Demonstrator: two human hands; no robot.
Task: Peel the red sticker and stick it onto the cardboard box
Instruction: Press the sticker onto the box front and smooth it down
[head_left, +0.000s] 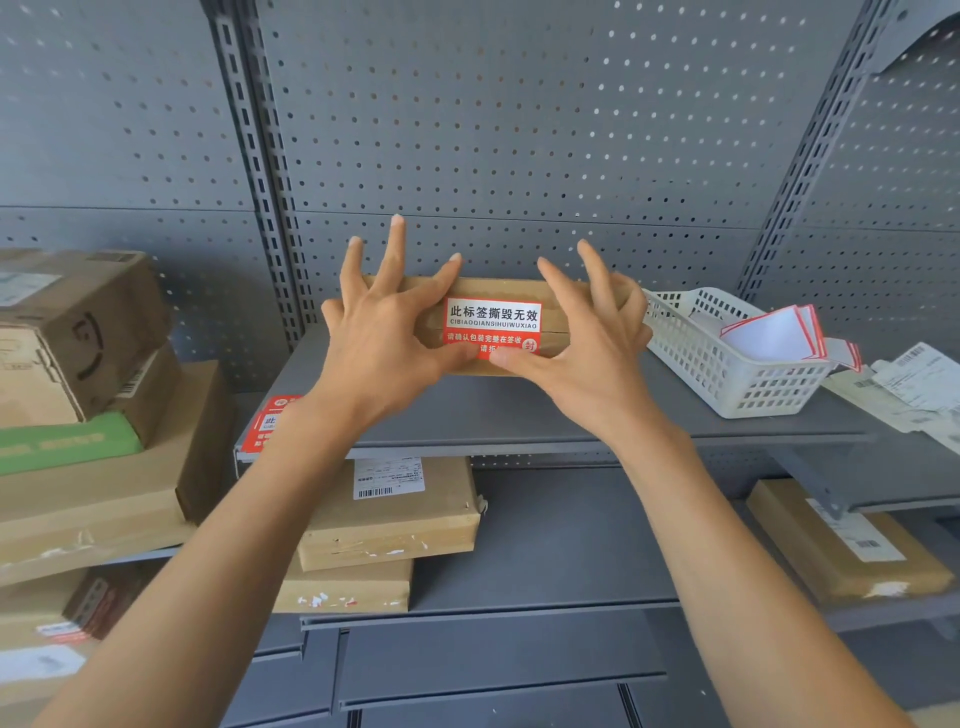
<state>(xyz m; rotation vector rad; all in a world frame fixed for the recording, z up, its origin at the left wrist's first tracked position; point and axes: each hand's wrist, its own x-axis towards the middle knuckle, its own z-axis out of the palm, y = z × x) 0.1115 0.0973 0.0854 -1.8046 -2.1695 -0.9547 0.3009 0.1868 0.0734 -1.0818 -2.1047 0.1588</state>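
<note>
Red sticker (492, 326) on cardboard box (498, 291) atop shelf (519, 410); left hand (382, 332), right hand (587, 348) fingers spread, thumbs pressing sticker's lower edge

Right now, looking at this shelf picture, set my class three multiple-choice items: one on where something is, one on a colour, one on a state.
1. Where is the white basket?
A. On the same shelf as the cardboard box, to its right
B. On the floor
C. On top of the box

2. Which colours does the sticker on the box show?
A. Blue and yellow
B. Red and white
C. Green only

3. What are the left hand and right hand doing?
A. Hanging away from the shelf
B. Lifting the basket
C. Pressing thumbs on the sticker's lower edge, fingers spread

Answers: 1 A, the basket stands on the shelf beside the box's right end. 2 B, a white top band with dark print over a red lower band. 3 C, both thumbs meet on the sticker while the fingers fan out over the box.
</note>
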